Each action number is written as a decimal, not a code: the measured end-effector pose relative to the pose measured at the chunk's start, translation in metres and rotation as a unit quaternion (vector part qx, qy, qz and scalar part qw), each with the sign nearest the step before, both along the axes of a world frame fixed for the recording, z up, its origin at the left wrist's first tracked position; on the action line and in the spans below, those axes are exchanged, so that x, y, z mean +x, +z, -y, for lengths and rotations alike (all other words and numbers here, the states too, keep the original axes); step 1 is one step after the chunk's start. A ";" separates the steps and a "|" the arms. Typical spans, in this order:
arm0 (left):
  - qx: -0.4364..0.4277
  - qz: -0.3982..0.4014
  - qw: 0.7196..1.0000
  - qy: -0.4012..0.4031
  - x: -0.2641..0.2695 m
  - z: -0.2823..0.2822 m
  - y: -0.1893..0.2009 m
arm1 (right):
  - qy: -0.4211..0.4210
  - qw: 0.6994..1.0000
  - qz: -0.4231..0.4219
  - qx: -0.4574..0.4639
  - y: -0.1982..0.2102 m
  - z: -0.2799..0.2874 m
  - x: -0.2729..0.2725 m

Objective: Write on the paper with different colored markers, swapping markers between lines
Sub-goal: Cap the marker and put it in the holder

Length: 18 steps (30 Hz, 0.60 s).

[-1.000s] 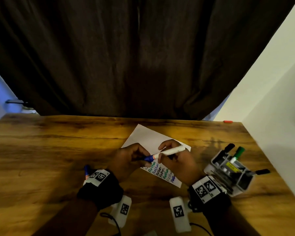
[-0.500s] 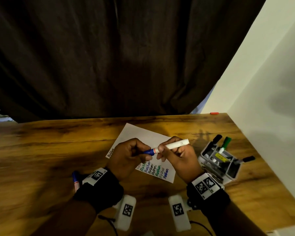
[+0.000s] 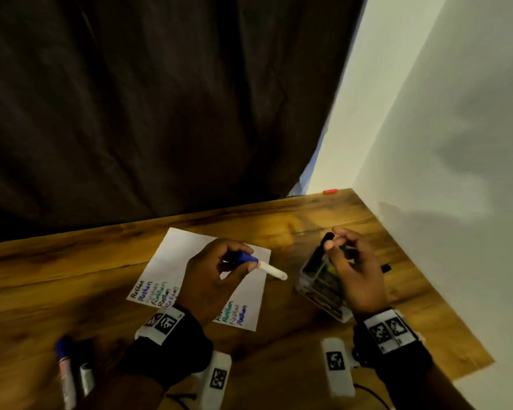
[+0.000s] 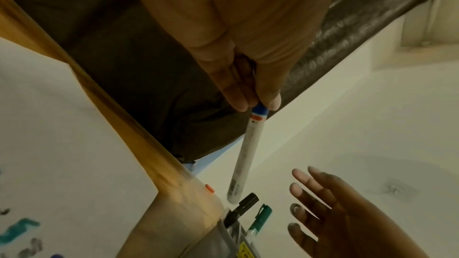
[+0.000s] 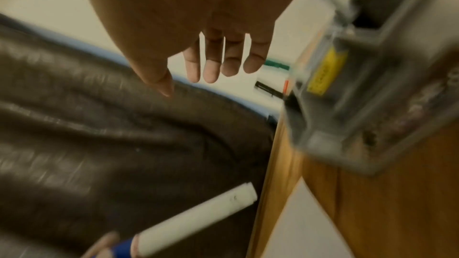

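My left hand [image 3: 240, 260] grips a white marker [image 3: 271, 270] by its blue cap end, above the white paper [image 3: 178, 255], which bears several coloured lines of writing. In the left wrist view the thumb and fingers pinch the marker's [image 4: 246, 154] blue cap. My right hand [image 3: 335, 242] hovers over the clear marker holder [image 3: 314, 291], fingers straight and holding nothing, close to a black marker [image 3: 326, 239] and a green marker [image 3: 344, 247] that stand in it. The right wrist view shows that hand's [image 5: 218, 66] fingers spread and empty beside the holder [image 5: 372, 85].
A blue-capped marker [image 3: 64, 365] and a dark one [image 3: 85, 368] lie on the wooden table [image 3: 71, 276] at the near left. A small red piece [image 3: 330, 191] sits at the far corner. A white wall runs along the right and a dark curtain hangs behind.
My right hand has let go of the white marker and moved right over the holder. The left hand keeps the marker by its blue cap. The head view swung right.
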<state>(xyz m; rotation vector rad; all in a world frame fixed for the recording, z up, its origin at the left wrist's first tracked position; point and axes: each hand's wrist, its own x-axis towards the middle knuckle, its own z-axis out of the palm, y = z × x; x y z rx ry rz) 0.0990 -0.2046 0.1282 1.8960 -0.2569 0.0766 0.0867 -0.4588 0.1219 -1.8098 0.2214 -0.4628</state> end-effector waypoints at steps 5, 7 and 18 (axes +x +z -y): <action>0.002 0.028 0.998 -0.051 0.022 0.053 0.004 | -0.024 0.999 0.023 0.011 0.002 0.061 -0.006; 0.000 0.024 0.998 -0.065 0.031 0.074 0.003 | -0.026 0.999 0.021 0.005 -0.003 0.077 -0.007; 0.156 0.018 0.982 -0.102 0.076 0.144 -0.036 | 0.065 0.998 0.020 0.016 -0.004 0.114 0.004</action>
